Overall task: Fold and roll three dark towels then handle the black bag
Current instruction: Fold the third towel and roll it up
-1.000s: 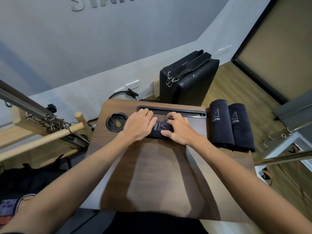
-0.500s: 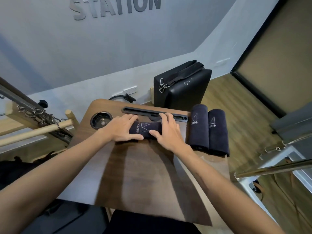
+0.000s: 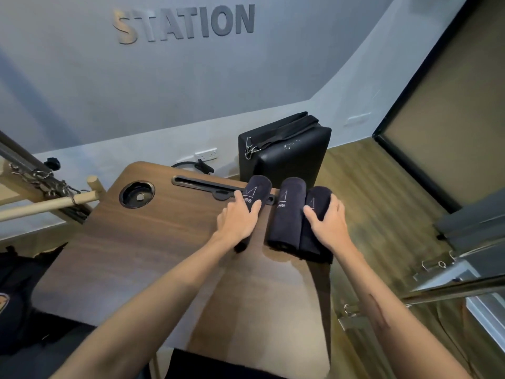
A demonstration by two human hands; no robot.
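Change: since half a second ago the third rolled towel (image 3: pixel 255 196) has turned from lying crosswise on the tray table to lying lengthwise, and now sits just left of the other two rolls; the right hand has left it and gone to the far-right roll.
Landmark: wooden tray table (image 3: pixel 153 242), brown, with a round cup recess and a long slot along its far edge.
Left hand (image 3: pixel 240 218): lies over the near half of the third rolled towel, fingers curled round its sides, gripping it; the roll's far end overlaps the tray table's slot.
Right hand (image 3: pixel 326 221): rests on the rightmost rolled towel (image 3: pixel 318 206), fingers and thumb curved round it, holding it at the tray table's right edge.
Middle rolled towel (image 3: pixel 285 214): lies between the two held rolls, touching the rightmost one, apart from the left one by a narrow gap; pale logo stitching shows near its far end.
Cup recess (image 3: pixel 137 194): set in the tray table's far left corner; a small pale patch shows at its bottom, what it is I cannot tell.
Slot (image 3: pixel 202 184): long dark groove along the tray table's far edge, nothing seen in it.
Black bag (image 3: pixel 289 157): stands on the floor just beyond the tray table's far right corner, closed, a strap with a metal clip across its top.
Wall: grey, beyond the tray table, with raised letters reading STATION (image 3: pixel 185 24).
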